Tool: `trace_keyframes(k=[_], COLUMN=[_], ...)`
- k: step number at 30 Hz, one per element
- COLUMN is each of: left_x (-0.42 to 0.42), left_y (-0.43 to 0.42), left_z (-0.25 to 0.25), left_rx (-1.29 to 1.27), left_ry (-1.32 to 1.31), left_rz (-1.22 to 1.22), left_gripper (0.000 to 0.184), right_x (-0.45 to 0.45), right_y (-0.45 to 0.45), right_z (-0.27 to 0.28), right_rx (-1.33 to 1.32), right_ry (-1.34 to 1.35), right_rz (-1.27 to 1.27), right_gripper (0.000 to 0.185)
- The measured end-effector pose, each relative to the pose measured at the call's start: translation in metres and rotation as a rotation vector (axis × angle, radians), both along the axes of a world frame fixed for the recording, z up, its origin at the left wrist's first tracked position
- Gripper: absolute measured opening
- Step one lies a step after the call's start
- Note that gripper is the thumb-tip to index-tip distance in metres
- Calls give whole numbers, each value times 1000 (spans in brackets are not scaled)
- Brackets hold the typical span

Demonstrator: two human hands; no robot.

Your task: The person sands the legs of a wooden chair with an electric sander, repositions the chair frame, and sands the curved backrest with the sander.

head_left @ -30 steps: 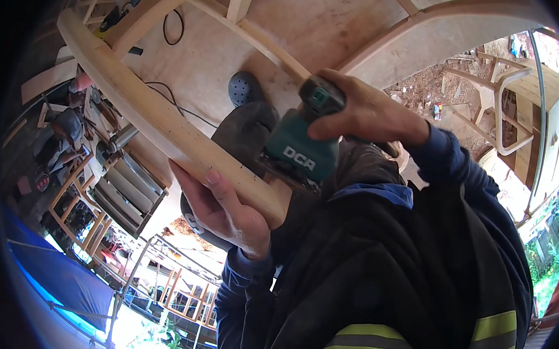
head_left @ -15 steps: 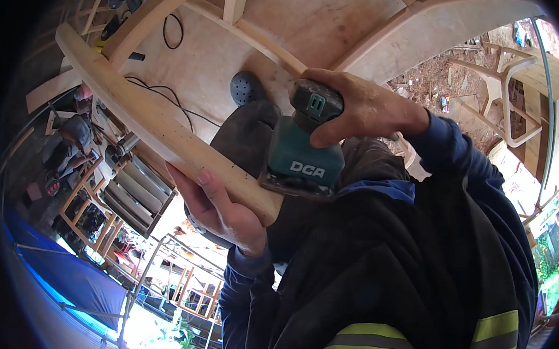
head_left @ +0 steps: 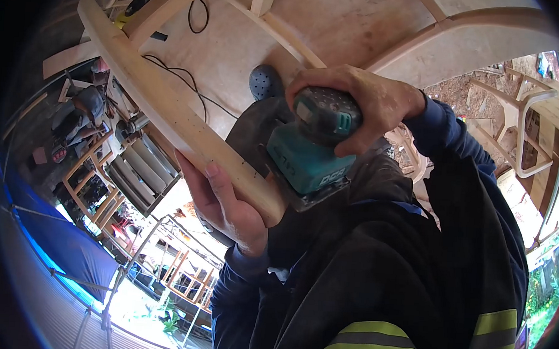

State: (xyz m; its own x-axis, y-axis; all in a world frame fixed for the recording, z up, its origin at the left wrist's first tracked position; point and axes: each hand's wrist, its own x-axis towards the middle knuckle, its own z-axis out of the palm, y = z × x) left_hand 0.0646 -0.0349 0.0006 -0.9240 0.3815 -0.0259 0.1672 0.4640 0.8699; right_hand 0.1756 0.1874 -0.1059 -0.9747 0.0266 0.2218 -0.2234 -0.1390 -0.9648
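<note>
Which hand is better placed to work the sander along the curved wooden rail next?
Likely the right hand: it grips the DCA sander by its top, close beside the curved wooden rail. The left hand holds that rail near one end, so seems better suited to steadying it.

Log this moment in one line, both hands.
left hand: holding wooden rail near one end | right hand: gripping green power tool | tool-rail contact: unclear

Sander [head_left: 305,158] right of beam [head_left: 180,120], perhaps touching, clog [head_left: 265,82] beyond.
</note>
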Motion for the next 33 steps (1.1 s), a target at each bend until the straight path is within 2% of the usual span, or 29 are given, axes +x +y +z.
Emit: trace_keyframes(k=[5,8,11,14,17,20,24,26,28,32,33], left_x=[0,-1,2,1,3,2,1,1,2,1,1], left_y=[-2,-1,2,-1,4,2,3,1,4,5,5], left_z=[-2,1,3,-1,2,2,3,4,2,-1,0], left_rx=[24,-22,-14,-9,5,-26,-44,-58,-8,19,12], left_ry=[-21,12,-30,1,-6,-11,33,27,17,49,58], left_rz=[26,-14,9,23,20,24,15,-17,-2,-5,-5], left_gripper=[60,66,66,60,60,65,59,59,60,59,59], right_x=[-5,-5,-8,-11,-15,-19,-21,-9,4,13,11], right_y=[3,4,6,7,7,8,11,7,3,-2,-3], right_z=[12,5,7,14,-5,2,-9,-45,-75,-97,-81], right_rx=[32,55,88,41,77,-21,-19,-47,-65,-145,-137], right_ry=[-11,15,30,-14,-5,-9,-159,-280,-518,-542,-522], right_rz=[13,-26,6,52,-33,42,86,42,-70,-104,-87], right_gripper=[77,71,78,77,69,69,77,76,76,77,77])
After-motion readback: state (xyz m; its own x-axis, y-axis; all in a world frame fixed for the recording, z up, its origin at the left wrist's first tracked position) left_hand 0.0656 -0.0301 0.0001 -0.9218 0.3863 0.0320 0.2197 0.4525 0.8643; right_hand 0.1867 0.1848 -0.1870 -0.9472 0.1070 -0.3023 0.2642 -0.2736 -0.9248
